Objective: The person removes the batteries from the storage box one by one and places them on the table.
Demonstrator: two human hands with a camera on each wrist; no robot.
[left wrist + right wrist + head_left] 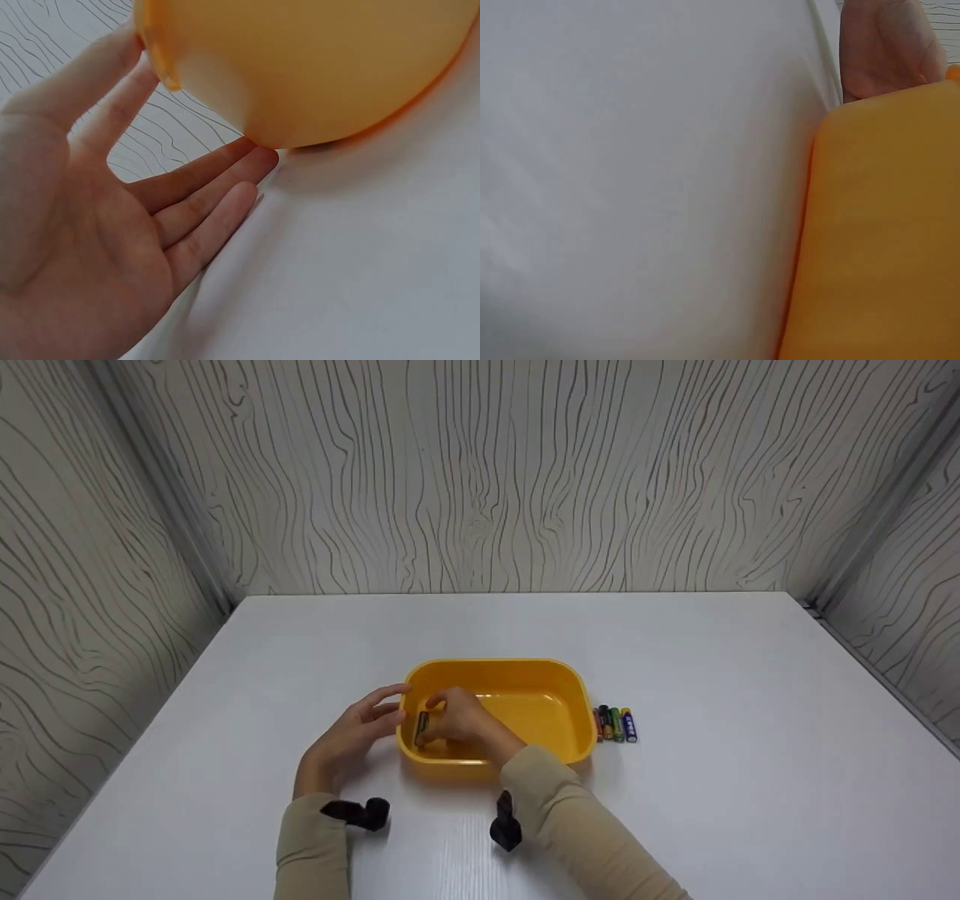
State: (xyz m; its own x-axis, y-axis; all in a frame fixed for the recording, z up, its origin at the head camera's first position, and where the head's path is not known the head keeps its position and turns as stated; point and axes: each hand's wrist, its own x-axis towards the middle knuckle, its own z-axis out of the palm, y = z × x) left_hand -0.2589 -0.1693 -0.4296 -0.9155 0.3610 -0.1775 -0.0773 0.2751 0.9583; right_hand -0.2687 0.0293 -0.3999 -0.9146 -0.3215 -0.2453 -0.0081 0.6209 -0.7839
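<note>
A yellow plastic basin (525,661) stands on the white table. My left hand (356,735) is at its left end, fingers spread and extended, with fingertips against the rim and outer wall (315,67). My right hand (459,718) reaches over the front rim into the basin. Thumb and fingers bracket the two ends of a dark battery (421,729) there, near the left inner wall, and pinch it lengthwise. From the right wrist, the basin's front wall (885,225) hides the right hand; part of the left hand (889,45) shows beyond it.
Several batteries lie side by side close against the basin's right end, among them a green one (617,724) and a blue one (628,726). The white tabletop (750,750) extends around the basin, with wood-grain patterned panels (480,472) at the back and sides.
</note>
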